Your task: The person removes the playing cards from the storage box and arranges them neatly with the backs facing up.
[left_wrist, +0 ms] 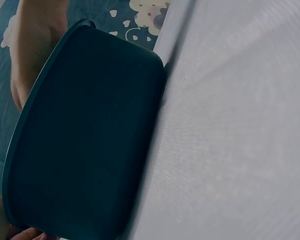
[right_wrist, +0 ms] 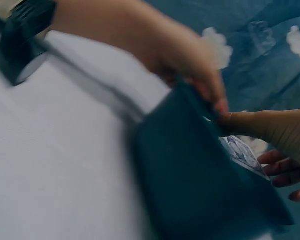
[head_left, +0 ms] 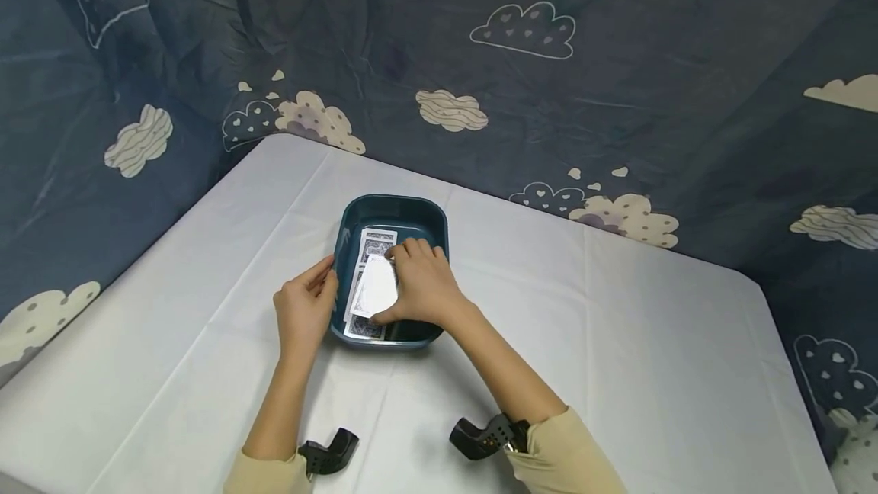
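Note:
A dark teal plastic tub (head_left: 389, 206) stands on the table, with several playing cards (head_left: 377, 241) lying in its left part, patterned backs up. My left hand (head_left: 305, 309) grips the tub's left rim between thumb and fingers. Inside the tub, my right hand (head_left: 427, 284) holds a playing card (head_left: 376, 290) that glares white, its thumb at the near end and its fingers toward the far end. From the right wrist view, a patterned card (right_wrist: 242, 152) shows above the rim beside the right hand's fingers (right_wrist: 282, 170). Whether one card or more is held cannot be told.
A white cloth (head_left: 617, 372) covers the table. Behind and to the left hangs a dark blue curtain (head_left: 411, 36) with cloud prints. Black camera mounts (head_left: 490, 437) sit on both wrists at the beige sleeves.

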Tool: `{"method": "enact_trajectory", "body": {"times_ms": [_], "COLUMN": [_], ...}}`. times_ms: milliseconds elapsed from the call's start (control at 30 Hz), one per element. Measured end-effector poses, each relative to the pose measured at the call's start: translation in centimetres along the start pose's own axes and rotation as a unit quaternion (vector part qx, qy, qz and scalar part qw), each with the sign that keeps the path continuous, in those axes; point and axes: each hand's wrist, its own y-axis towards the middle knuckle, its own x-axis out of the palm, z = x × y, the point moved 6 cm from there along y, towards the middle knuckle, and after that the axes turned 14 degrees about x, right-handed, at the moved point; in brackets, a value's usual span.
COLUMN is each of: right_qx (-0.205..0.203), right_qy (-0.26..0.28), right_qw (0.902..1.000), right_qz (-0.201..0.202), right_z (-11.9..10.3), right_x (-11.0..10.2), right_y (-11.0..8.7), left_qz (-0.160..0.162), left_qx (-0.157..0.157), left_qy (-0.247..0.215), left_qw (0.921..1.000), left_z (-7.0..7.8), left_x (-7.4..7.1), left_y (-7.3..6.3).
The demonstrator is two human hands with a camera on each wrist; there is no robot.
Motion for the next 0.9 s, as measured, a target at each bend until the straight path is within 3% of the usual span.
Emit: {"method": "enact_trajectory", "body": {"times_ms": [100,267,500,667,767,900], "right_qx": [0.005,0.015,0.067,0.090,0.081,0.061], "right_qy": [0.021,0.060,0.138,0.119,0.106,0.113], "right_qw": [0.9998,0.9981,0.9881,0.9882,0.9894,0.9902], "right_qz": [0.007,0.004,0.008,-0.035,-0.057,-0.056], "right_z": [0.6,2.7,10.9,15.3,16.2,16.2], "right_x": [-1.7,-3.8,-6.2,-3.4,-0.8,1.2], "right_y": [-0.2,-1.0,-3.2,-4.2,-4.3,-3.9], "left_qz": [0.008,0.014,0.024,0.033,0.036,0.039], "left_qx": [-0.012,-0.059,-0.083,-0.085,-0.088,-0.096], "left_qy": [-0.011,-0.039,-0.088,-0.113,-0.118,-0.119], "left_qw": [0.9998,0.9974,0.9923,0.9895,0.9884,0.9874], "left_z": [-0.5,-1.6,-2.2,-2.0,-2.0,-2.3], "left_x": [-0.2,-0.2,-0.1,0.0,0.0,0.2], "left_y": [0.1,0.1,-0.1,0.1,0.0,-0.4]}}
